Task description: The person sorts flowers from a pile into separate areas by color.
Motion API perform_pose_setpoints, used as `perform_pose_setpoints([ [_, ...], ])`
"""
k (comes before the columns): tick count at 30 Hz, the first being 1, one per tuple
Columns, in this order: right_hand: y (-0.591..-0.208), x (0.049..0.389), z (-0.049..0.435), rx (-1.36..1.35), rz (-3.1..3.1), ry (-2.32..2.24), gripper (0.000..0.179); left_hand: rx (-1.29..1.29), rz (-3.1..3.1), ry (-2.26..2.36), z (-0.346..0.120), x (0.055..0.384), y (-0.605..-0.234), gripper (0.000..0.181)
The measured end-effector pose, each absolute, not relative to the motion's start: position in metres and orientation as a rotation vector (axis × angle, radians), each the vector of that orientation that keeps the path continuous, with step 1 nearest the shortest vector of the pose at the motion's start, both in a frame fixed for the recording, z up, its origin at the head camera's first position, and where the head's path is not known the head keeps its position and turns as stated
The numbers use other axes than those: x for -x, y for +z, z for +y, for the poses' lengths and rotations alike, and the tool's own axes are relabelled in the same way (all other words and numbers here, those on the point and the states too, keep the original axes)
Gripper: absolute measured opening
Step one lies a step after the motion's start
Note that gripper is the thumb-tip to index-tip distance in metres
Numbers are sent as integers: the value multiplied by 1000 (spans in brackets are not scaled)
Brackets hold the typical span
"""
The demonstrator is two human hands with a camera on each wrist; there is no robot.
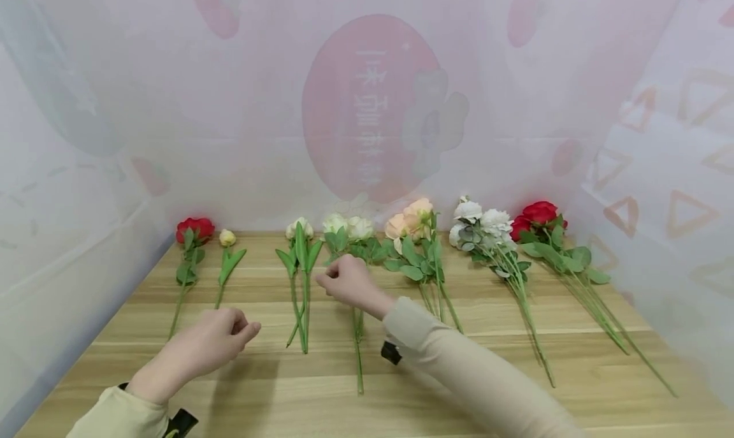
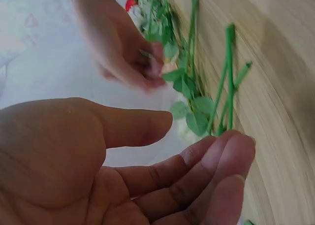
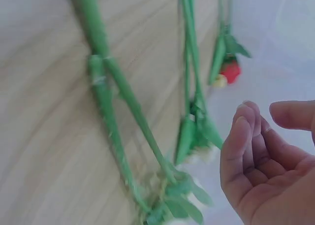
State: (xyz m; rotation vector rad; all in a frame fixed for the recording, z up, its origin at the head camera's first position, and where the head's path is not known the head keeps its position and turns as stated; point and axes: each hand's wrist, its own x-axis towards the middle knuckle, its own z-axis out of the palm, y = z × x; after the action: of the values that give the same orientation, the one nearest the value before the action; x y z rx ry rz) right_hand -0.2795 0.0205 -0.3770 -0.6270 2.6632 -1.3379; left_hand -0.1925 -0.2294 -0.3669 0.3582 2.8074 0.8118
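My right hand is over the table between the white tulips and the pale green-white flowers, whose stem runs out below it. In the right wrist view its thumb and loosely bent fingers stand apart with nothing between them. Nearer the front left, my left hand hovers below the pale yellow tulip and the red flower. The left wrist view has its thumb apart from the relaxed fingers, holding nothing.
Peach flowers, white flowers and red flowers lie on the right of the wooden table, blooms toward the back. A printed cloth hangs behind, with pale sheets at both sides.
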Motion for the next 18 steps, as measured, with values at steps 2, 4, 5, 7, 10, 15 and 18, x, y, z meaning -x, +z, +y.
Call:
perform_pose_setpoints([
  [2,-373,270,34,637,2657,-1373,37,-348,2849,760,-236,197,-368,29],
  [4,-369,261,48,632,2660,-1406,31,-335,2885,724,-243,201,-369,28],
  [5,-367,257,54,626,2666,-1417,30,-324,2898,712,-246,203,-370,28],
  [7,-364,250,68,612,2677,-1432,29,-308,2925,691,-251,207,-373,30],
  [10,-361,239,86,587,2703,-1444,28,-286,2958,688,-257,212,-377,37],
  [15,-358,223,109,539,2734,-1482,23,-231,2972,685,-266,223,-382,45],
  [18,-357,215,116,548,2760,-1462,25,-183,2972,641,-270,231,-384,42],
])
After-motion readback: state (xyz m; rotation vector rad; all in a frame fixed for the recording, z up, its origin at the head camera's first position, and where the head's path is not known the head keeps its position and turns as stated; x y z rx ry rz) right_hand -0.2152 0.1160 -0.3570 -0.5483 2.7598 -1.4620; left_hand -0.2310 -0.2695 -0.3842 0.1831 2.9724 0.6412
